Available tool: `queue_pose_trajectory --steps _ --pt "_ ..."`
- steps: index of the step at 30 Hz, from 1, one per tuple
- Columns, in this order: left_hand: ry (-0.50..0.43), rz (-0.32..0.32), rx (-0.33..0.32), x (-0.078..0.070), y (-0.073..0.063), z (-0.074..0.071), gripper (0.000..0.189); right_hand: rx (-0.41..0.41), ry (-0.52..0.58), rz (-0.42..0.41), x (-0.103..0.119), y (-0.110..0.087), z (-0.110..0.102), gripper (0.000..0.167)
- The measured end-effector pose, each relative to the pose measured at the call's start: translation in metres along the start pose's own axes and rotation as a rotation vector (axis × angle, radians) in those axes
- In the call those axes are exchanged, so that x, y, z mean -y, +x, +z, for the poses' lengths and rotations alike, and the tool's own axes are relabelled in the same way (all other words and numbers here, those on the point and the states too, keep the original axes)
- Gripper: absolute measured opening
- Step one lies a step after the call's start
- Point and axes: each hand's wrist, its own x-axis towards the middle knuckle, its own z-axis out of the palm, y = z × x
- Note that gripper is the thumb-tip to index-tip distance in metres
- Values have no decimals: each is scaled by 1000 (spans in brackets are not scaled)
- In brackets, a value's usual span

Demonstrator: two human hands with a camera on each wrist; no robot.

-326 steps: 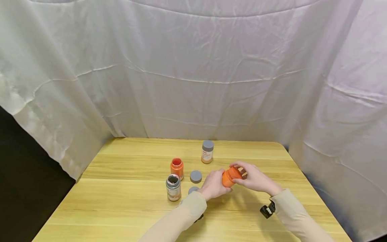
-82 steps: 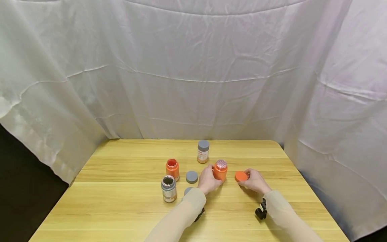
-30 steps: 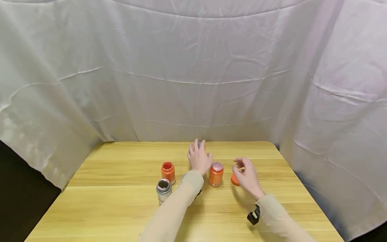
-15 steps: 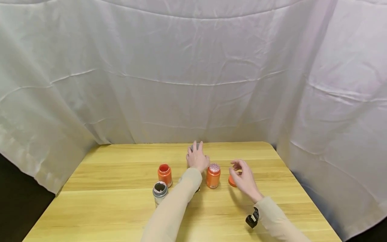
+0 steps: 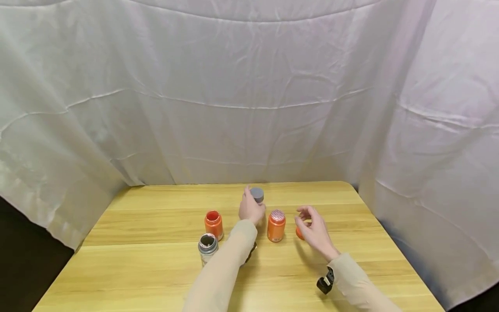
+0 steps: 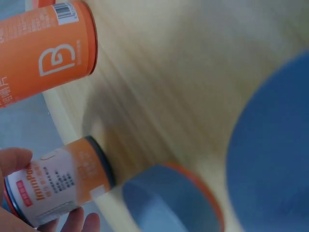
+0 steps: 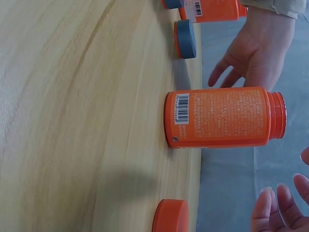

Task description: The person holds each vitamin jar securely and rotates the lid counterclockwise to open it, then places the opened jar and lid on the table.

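Note:
At the back of the table, my left hand (image 5: 251, 211) grips a white-and-orange bottle (image 6: 54, 181) with a grey cap (image 5: 257, 194); thumb and fingers lie on both sides of its body in the left wrist view. In front of it to the right stands an orange bottle (image 5: 276, 227), uncapped, with foil sealing its mouth. My right hand (image 5: 317, 229) hovers with loosely curved fingers, holding nothing, above an orange cap (image 7: 171, 215) on the table. The hand partly hides that cap in the head view.
Left of my left arm stand an uncapped orange bottle (image 5: 214, 225) and an uncapped grey bottle (image 5: 208, 246), partly behind the sleeve. Grey caps (image 7: 186, 39) lie nearby, hidden by the arm in the head view. A grey curtain (image 5: 249, 130) hangs behind the table.
The orange bottle's cap came off and was laid down on the table. My left hand left that bottle and reached back, now gripping the grey-capped one. My right hand let go of the orange cap.

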Motion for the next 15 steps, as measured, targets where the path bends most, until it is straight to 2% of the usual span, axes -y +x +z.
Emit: queue_pose_trajectory --steps 2,6,9,15 --pt "-44 -43 -2 3 -1 1 89 5 5 -5 0 0 0 24" --pt "-65 -91 13 4 -2 1 72 16 15 -13 2 0 1 24" --pt "-58 -95 23 4 -4 1 60 19 13 -15 3 0 1 24" --pt "-86 -83 0 6 -9 3 57 17 3 -13 5 -2 1 24"
